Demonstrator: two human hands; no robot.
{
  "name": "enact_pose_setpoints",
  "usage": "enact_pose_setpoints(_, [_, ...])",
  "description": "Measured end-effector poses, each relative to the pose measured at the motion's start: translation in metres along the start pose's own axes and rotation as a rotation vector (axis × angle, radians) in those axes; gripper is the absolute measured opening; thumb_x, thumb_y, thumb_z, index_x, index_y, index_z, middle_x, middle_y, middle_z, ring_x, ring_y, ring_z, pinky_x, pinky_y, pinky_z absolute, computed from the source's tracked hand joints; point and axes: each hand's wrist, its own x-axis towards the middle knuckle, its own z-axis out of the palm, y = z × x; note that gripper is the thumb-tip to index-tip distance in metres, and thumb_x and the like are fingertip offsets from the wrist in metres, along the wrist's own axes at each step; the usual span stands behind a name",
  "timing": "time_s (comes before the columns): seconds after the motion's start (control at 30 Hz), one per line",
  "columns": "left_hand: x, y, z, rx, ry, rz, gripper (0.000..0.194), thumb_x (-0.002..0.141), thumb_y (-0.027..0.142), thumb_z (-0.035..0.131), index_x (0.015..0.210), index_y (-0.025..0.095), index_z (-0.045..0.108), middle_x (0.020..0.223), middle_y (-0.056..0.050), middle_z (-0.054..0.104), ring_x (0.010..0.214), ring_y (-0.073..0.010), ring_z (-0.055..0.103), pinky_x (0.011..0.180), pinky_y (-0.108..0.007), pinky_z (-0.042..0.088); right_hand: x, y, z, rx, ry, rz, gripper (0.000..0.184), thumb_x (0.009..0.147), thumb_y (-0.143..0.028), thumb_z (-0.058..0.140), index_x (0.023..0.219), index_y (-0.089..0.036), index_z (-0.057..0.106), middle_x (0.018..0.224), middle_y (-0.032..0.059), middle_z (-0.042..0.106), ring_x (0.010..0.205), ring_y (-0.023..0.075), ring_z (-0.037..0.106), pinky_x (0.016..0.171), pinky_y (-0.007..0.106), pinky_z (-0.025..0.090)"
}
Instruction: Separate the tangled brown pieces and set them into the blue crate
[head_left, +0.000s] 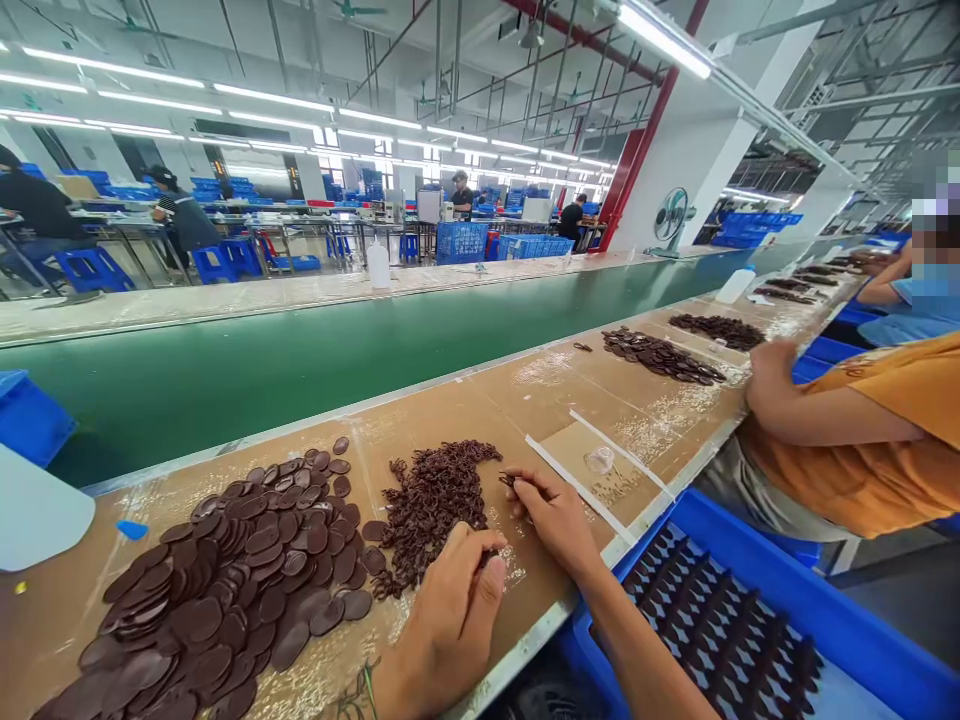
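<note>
**Right hand** (546,522): thumb and forefinger pinched shut on a small dark brown piece (510,481), which is thin and barely shows past the fingertips.

**Left hand** (448,625): curled, its fingers (487,575) at the lower edge of the heap. The hand hides any grip, so whether it holds anything cannot be told.

**Tangled heap of curled pieces** (435,510): dark brown, thin, crinkled and interlocked, lying directly ahead of both hands.

**Pile of oval discs** (240,570): flat, smooth, dark brown with a soft sheen, overlapping like scales and touching the heap's left side.

**Tan work board** (465,430): flat, with a glossy, scuffed film over it, bearing both piles.

**Two white strips** (577,490): narrow, straight, lying just right of the right hand.

**Clear plastic bag** (598,460): small, crumpled, between the strips.

**Blue plastic crate** (750,560): ribbed rim, holding rows of pointed dark pieces, below the right forearm.

**Co-worker's hand** (772,375): apart, at the board's edge, near further dark piles (658,355).
</note>
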Motion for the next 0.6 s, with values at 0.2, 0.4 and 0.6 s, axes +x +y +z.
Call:
enact_pose_setpoints(0.2, [0.004,-0.017,0.005,0.177,0.044,0.136,0.036,0.106,0.036,0.034,0.126,0.023,0.06,0.107,-0.011,0.061,0.09,-0.0239,0.066,0.079,-0.037,0.054,-0.068,0.017,0.01,0.344,-0.136,0.327,0.035,0.075,-0.045,0.075,0.092,-0.015,0.077,0.057,0.0016,0.066,0.036,0.0088,0.044,0.037,0.021,0.029])
enact_pose_setpoints(0.4, [-0.001,-0.013,0.017,-0.176,0.044,0.038,0.037,0.104,0.048,0.041,0.083,0.023,0.059,0.072,0.0,0.058,0.068,-0.0163,0.057,0.065,-0.026,0.046,-0.111,0.019,0.012,0.665,-0.262,0.368,0.051,0.074,-0.058,0.082,0.101,-0.015,0.077,0.066,0.0039,0.07,0.038,0.0074,0.052,0.039,0.02,0.037])
enact_pose_setpoints(0.6, [-0.009,0.007,0.03,-0.574,0.11,-0.35,0.053,0.086,0.074,0.057,0.08,0.021,0.057,0.065,0.005,0.05,0.062,-0.0128,0.048,0.057,-0.022,0.043,-0.124,0.011,0.012,0.18,-0.044,0.13,0.046,0.08,-0.061,0.076,0.101,-0.02,0.079,0.065,0.0031,0.068,0.045,0.0099,0.049,0.046,0.024,0.041])
